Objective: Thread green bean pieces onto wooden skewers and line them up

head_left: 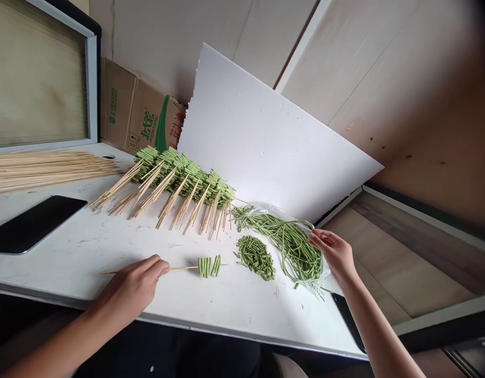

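My left hand (137,283) is closed around a thin bamboo skewer (183,268) above the front of the white table. Several short green bean pieces (208,266) are threaded side by side near the skewer's tip. On the right, my right hand (334,252) pinches at the edge of a heap of long green beans (289,239) lying on a clear plastic bag; a bean appears to be between its thumb and fingers. Between the hands sits a small pile of cut bean pieces (256,257).
Stacked bean skewers (187,178) line the back of the table (179,310), sticks pointing forward. Loose bamboo skewers (49,168) and a black phone (37,223) lie at left. A cardboard box (142,110) and white board (266,126) stand behind. A dark flat object (347,315) is at right.
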The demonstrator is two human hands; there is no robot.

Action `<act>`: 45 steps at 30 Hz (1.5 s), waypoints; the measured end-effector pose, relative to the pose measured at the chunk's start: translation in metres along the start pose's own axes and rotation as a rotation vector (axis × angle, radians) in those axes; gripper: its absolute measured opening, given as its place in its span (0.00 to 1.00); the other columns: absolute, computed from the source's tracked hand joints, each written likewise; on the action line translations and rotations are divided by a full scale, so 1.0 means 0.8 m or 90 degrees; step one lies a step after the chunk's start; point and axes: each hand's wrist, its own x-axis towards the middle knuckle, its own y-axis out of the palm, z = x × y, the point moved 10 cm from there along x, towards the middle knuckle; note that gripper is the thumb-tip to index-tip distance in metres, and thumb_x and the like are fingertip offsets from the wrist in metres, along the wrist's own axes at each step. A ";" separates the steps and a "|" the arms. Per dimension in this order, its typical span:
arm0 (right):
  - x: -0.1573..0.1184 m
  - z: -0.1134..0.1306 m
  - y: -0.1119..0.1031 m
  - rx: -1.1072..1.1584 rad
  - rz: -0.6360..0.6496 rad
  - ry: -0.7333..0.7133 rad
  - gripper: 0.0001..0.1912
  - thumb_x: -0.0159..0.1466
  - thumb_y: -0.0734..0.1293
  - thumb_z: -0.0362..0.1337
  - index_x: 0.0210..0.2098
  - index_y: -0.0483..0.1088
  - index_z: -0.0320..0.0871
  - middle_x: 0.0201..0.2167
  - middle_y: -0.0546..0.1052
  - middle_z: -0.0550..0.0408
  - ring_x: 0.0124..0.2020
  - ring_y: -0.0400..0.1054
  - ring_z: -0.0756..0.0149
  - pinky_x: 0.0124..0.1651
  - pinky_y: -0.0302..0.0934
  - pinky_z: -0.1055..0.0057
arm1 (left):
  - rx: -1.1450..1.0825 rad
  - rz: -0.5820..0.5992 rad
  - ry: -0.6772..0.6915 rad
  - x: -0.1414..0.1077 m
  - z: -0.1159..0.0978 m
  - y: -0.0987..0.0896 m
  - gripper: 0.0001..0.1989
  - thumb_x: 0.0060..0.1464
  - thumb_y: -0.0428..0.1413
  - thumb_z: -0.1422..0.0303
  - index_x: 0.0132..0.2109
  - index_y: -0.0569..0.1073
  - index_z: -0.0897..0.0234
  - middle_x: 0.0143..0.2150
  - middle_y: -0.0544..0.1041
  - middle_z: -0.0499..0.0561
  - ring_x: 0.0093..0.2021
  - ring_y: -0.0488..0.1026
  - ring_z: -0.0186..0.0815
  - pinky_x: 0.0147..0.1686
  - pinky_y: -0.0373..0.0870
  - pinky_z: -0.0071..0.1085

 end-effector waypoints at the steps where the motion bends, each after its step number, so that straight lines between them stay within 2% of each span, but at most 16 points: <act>1: -0.013 0.003 0.000 0.027 -0.007 0.002 0.25 0.48 0.84 0.48 0.40 0.80 0.42 0.37 0.82 0.51 0.38 0.77 0.59 0.48 0.76 0.61 | -0.005 0.013 0.003 0.000 0.001 0.003 0.14 0.61 0.49 0.78 0.39 0.78 0.61 0.32 0.76 0.48 0.29 0.73 0.31 0.34 0.71 0.22; 6: -0.087 -0.001 0.030 0.108 0.008 0.036 0.25 0.50 0.83 0.47 0.42 0.76 0.45 0.37 0.81 0.52 0.39 0.78 0.59 0.46 0.76 0.61 | -0.011 0.022 0.001 0.004 0.007 0.001 0.13 0.63 0.47 0.78 0.38 0.75 0.61 0.33 0.74 0.48 0.29 0.72 0.29 0.34 0.71 0.21; 11: -0.146 -0.014 0.069 0.170 -0.014 0.087 0.26 0.51 0.83 0.45 0.46 0.76 0.48 0.37 0.80 0.54 0.39 0.78 0.59 0.45 0.76 0.63 | -0.017 0.029 -0.007 0.011 0.010 -0.009 0.13 0.65 0.46 0.77 0.39 0.74 0.60 0.33 0.74 0.49 0.30 0.72 0.32 0.36 0.71 0.26; 16: -0.176 -0.028 0.093 0.175 -0.041 0.116 0.26 0.52 0.83 0.44 0.47 0.76 0.49 0.38 0.80 0.52 0.42 0.77 0.56 0.46 0.75 0.61 | -0.053 0.038 -0.029 0.013 0.017 -0.010 0.12 0.67 0.47 0.76 0.41 0.74 0.59 0.34 0.76 0.51 0.35 0.75 0.38 0.39 0.72 0.35; 23: -0.210 -0.076 0.097 0.175 -0.110 0.140 0.21 0.54 0.81 0.45 0.44 0.76 0.51 0.36 0.81 0.51 0.38 0.77 0.56 0.42 0.76 0.60 | -0.103 0.044 -0.069 0.013 0.027 -0.012 0.12 0.66 0.49 0.74 0.41 0.75 0.55 0.35 0.78 0.52 0.36 0.76 0.42 0.38 0.76 0.40; 27: -0.228 -0.083 0.098 0.156 -0.104 0.150 0.19 0.55 0.81 0.45 0.42 0.75 0.50 0.35 0.81 0.50 0.37 0.78 0.56 0.42 0.77 0.58 | -0.098 0.062 -0.081 0.009 0.024 -0.016 0.10 0.66 0.51 0.73 0.43 0.76 0.54 0.38 0.79 0.53 0.40 0.77 0.43 0.39 0.76 0.40; 33: -0.248 -0.066 0.107 0.146 -0.073 0.163 0.18 0.56 0.81 0.44 0.43 0.77 0.49 0.36 0.82 0.50 0.38 0.80 0.54 0.46 0.78 0.55 | -0.055 0.092 -0.066 0.001 0.019 -0.016 0.10 0.67 0.52 0.73 0.45 0.77 0.56 0.40 0.79 0.54 0.43 0.76 0.44 0.46 0.75 0.42; 38: -0.252 -0.029 0.121 0.161 -0.045 0.135 0.18 0.57 0.80 0.46 0.44 0.79 0.48 0.37 0.83 0.49 0.39 0.80 0.53 0.47 0.79 0.53 | 0.011 0.085 -0.006 0.001 0.006 -0.021 0.10 0.67 0.52 0.74 0.48 0.77 0.58 0.42 0.78 0.55 0.45 0.74 0.44 0.50 0.72 0.44; 41: -0.249 -0.003 0.119 0.177 -0.031 0.098 0.17 0.58 0.80 0.46 0.44 0.79 0.48 0.37 0.83 0.49 0.38 0.81 0.54 0.45 0.80 0.57 | 0.051 0.051 0.034 0.007 -0.012 -0.035 0.11 0.67 0.53 0.75 0.49 0.77 0.59 0.43 0.78 0.55 0.45 0.74 0.44 0.49 0.71 0.44; 45: -0.243 0.045 0.095 0.160 -0.021 -0.020 0.16 0.57 0.81 0.43 0.42 0.81 0.46 0.38 0.83 0.49 0.38 0.80 0.56 0.46 0.80 0.60 | 0.048 -0.002 0.100 0.023 -0.053 -0.059 0.14 0.64 0.54 0.79 0.51 0.77 0.60 0.44 0.78 0.56 0.45 0.73 0.43 0.48 0.70 0.43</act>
